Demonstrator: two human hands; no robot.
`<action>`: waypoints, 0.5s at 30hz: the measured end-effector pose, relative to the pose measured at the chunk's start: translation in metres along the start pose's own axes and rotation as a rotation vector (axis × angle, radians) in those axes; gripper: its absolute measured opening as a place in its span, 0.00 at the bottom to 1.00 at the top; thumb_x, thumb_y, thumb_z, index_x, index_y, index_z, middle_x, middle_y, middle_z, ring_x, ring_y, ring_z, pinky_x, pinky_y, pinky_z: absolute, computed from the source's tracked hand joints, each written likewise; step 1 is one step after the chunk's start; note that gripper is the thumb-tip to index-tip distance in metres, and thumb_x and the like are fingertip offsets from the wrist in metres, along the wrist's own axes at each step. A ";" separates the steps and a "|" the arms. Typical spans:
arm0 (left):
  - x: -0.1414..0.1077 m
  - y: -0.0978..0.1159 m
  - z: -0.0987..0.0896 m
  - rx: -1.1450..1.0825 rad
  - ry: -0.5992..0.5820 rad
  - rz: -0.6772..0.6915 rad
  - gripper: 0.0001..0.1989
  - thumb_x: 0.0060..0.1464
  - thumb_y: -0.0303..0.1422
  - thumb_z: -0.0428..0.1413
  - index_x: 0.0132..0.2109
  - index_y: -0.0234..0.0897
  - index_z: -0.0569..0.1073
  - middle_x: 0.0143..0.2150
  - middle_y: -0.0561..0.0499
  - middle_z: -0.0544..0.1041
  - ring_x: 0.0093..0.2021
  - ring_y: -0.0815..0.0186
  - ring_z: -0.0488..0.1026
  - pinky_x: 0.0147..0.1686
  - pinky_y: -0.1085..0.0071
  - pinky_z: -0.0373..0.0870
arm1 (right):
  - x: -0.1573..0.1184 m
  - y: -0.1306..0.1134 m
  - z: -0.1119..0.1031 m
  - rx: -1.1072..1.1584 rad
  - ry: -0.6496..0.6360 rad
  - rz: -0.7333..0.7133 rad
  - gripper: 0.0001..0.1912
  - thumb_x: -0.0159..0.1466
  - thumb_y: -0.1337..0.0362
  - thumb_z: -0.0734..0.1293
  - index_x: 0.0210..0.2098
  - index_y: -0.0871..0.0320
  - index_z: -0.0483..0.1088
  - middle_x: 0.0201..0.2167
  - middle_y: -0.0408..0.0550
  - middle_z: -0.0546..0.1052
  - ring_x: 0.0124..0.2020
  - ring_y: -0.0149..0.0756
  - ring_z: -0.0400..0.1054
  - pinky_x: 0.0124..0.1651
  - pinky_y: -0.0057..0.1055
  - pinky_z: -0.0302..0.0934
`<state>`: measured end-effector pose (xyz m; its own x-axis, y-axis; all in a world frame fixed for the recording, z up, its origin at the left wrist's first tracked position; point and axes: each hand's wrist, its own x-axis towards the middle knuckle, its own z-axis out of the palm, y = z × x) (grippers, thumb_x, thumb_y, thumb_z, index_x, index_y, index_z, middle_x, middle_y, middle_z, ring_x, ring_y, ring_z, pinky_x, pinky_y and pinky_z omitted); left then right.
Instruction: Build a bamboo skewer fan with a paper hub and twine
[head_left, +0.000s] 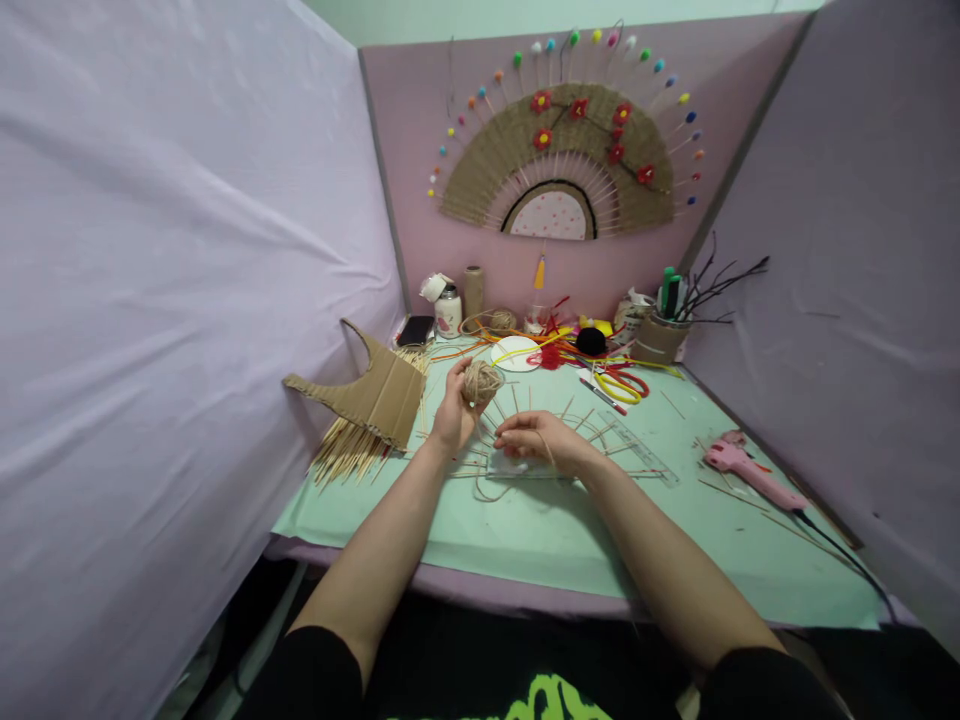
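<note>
Twine ball [482, 383], cupped in the left hand [456, 408] over the table's [525, 550] middle; the right hand [544, 440] lies near, fingers bunched, any pinch indiscernible, a strand [549, 453] crossing it. Sticks [515, 398] already radiate beyond; much twine seems left unwound, none visibly laced through them.

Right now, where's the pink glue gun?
In the head view, the pink glue gun lies on the green tabletop, far right, past the clear ruler, near thin sticks.
</note>
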<state>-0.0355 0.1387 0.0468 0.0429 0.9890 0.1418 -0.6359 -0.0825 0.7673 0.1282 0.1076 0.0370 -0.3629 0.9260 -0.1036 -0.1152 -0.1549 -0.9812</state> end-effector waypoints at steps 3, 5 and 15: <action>0.009 0.000 -0.009 0.027 0.167 0.057 0.17 0.53 0.34 0.58 0.51 0.47 0.68 0.52 0.51 0.73 0.47 0.66 0.73 0.43 0.69 0.73 | 0.004 -0.009 -0.019 0.150 0.223 -0.188 0.18 0.46 0.54 0.79 0.29 0.59 0.75 0.28 0.48 0.81 0.25 0.28 0.72 0.31 0.25 0.68; 0.018 0.001 -0.017 0.056 0.320 0.096 0.18 0.54 0.33 0.58 0.52 0.50 0.66 0.55 0.51 0.72 0.48 0.66 0.73 0.42 0.69 0.73 | 0.006 -0.017 -0.040 0.261 0.412 -0.336 0.18 0.47 0.55 0.79 0.31 0.57 0.73 0.28 0.44 0.80 0.26 0.26 0.72 0.33 0.23 0.68; 0.092 0.017 -0.008 0.256 0.489 0.085 0.24 0.51 0.35 0.63 0.53 0.45 0.64 0.57 0.44 0.72 0.52 0.62 0.74 0.43 0.68 0.72 | -0.015 -0.045 -0.121 0.577 0.864 -0.697 0.07 0.56 0.64 0.72 0.30 0.56 0.68 0.23 0.36 0.76 0.25 0.23 0.71 0.30 0.19 0.68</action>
<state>-0.0485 0.2296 0.0686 -0.4015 0.9145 -0.0504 -0.4116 -0.1310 0.9019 0.2510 0.1425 0.0627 0.6379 0.7605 0.1212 -0.5059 0.5325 -0.6786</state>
